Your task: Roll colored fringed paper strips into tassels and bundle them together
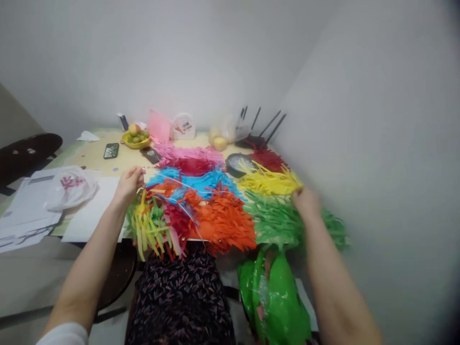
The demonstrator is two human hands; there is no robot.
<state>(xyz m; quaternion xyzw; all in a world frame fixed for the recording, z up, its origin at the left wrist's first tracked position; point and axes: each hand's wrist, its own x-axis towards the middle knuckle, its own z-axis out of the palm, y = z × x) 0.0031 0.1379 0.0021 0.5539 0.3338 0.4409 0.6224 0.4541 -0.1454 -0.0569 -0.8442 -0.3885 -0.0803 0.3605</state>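
My left hand [130,184] is closed in a pinch at the table's left-centre; a thin white string [179,181] runs from its fingertips across the paper fringes. Just below it, a yellow and green fringe bundle [143,223] droops over the table edge. At the right, my right hand [308,206] is closed around the end of a yellow paper fringe [268,181], above a green fringe [273,218]. Between my hands lie blue fringe [208,183], orange fringe [226,218] and dark red fringe [196,166], with pink fringe [194,152] behind. Blur hides the fingers' details.
A dark round bowl [237,164], a black router with antennas [251,141] and a yellow fruit bowl [134,140] stand farther back. Phones lie nearby. White papers and a plastic bag [72,187] are at left. A green shiny bag [280,297] is below the edge.
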